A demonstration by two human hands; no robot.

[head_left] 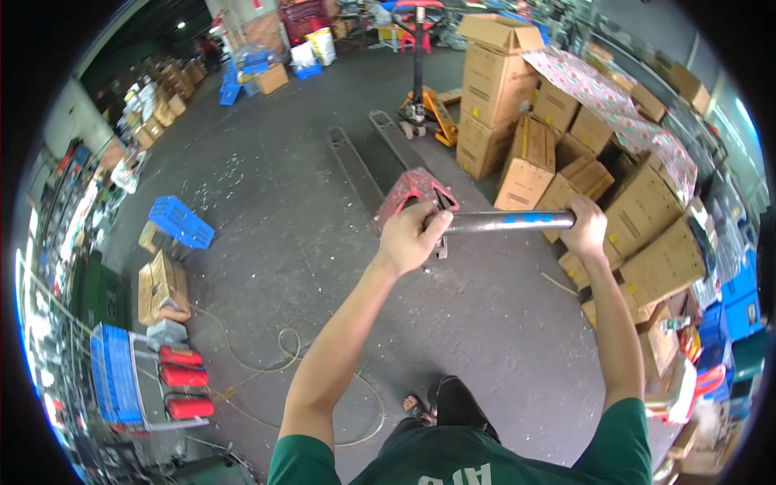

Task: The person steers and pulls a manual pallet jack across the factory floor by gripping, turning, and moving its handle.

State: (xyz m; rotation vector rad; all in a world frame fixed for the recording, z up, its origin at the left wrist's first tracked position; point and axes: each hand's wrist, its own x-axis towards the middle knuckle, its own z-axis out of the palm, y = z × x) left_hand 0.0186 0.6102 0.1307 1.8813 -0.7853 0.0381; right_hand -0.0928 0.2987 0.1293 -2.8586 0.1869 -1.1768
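Note:
A smooth grey metal bar (505, 222) with blue marks lies level across in front of me, held at both ends. My left hand (415, 234) is closed around its left end, thumb on top. Around the right end wraps my right hand (585, 225). Directly beyond my left hand is a worn red pallet jack (408, 190), its two dark forks (356, 170) pointing away along the floor. My left hand partly covers the jack's near end, and I cannot tell whether the bar is joined to it.
Stacked cardboard boxes (529, 166), some tilted, crowd the right side, partly under a patterned sheet (614, 105). An orange pallet jack (440, 113) stands beyond the forks. At left are a blue crate (182, 222), a carton (163, 289), red fire extinguishers (184, 376) and a looped hose (279, 368).

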